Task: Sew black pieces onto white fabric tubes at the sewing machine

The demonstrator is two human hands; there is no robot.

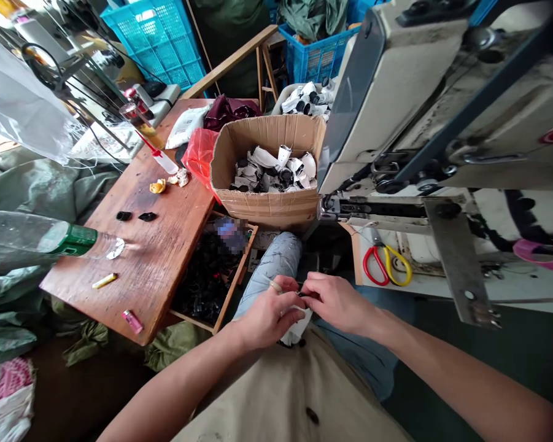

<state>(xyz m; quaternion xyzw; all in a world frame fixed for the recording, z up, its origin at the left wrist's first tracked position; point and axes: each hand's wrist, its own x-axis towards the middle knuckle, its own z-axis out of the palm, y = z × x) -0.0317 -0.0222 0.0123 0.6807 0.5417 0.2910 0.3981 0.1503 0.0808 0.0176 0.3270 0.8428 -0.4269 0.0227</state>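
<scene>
Over my lap, my left hand (274, 310) and my right hand (334, 301) meet with their fingertips close together. Between them is a small white fabric piece (297, 328) with dark bits at its edge. My left fingers and thumb close on this white piece; a ring is on one finger. My right thumb and fingers pinch a small dark part at its upper end, mostly hidden by the fingertips. Just beyond the hands stands a cardboard box (267, 205) holding many similar white and black pieces.
A wooden table (166, 245) on the left bears a plastic bottle (69, 239), a lighter (132, 321) and two small black parts. Below it, an open drawer (237, 285) holds black pieces. The sewing machine (396, 110) is close on the right, with red-and-yellow scissors (386, 264) beneath.
</scene>
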